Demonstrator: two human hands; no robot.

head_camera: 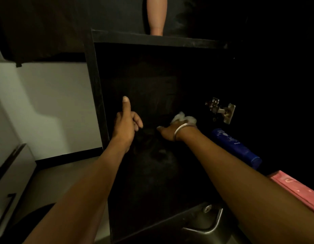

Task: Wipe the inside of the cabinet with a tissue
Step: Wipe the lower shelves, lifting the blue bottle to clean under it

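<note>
The black cabinet stands open in front of me, its inside dark. My right hand, with a metal bangle on the wrist, reaches in and is closed on a crumpled white tissue, which is pressed against the dark inner surface near the right side. My left hand is by the cabinet's left wall with the thumb pointing up and the fingers curled, holding nothing.
A metal door hinge sits just right of the tissue. A blue bottle lies at the right, with a pink packet below it. A steel sink is at the bottom. A tan vase-like object stands on top.
</note>
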